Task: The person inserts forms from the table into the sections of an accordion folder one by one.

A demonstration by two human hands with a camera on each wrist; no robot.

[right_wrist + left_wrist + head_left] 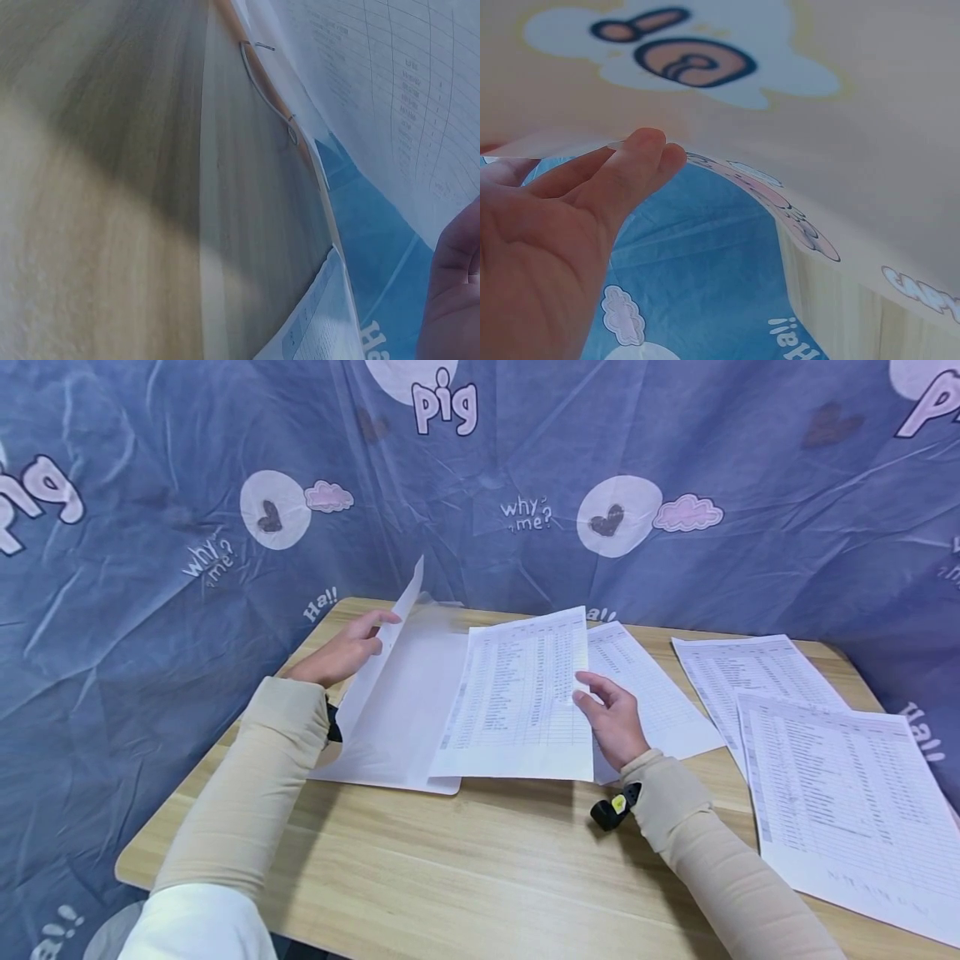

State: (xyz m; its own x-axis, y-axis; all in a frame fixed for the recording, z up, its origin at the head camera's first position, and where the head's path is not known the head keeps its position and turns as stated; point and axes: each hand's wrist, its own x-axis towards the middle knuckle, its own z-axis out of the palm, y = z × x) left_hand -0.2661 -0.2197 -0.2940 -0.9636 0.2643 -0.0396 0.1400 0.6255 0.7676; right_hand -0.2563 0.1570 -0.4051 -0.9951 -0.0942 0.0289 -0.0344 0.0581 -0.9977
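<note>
A white folder (405, 706) lies spread on the wooden table, its cover (380, 652) raised at the left. My left hand (341, 652) pinches that cover by its edge; the left wrist view shows cartoon prints on the cover's outer face (780, 161). With thumb and fingers, my right hand (613, 718) grips the right edge of a printed table sheet (517, 693). This sheet slants over the folder's right part. In the right wrist view, the right hand (454, 292) shows only partly beside the sheet (390, 97).
Another printed sheet (652, 693) lies behind my right hand. Farther right, two more sheets, one at the back (757, 672) and one nearer (847, 785), overlap on the table (450, 868). A blue patterned cloth (480, 510) hangs behind the table.
</note>
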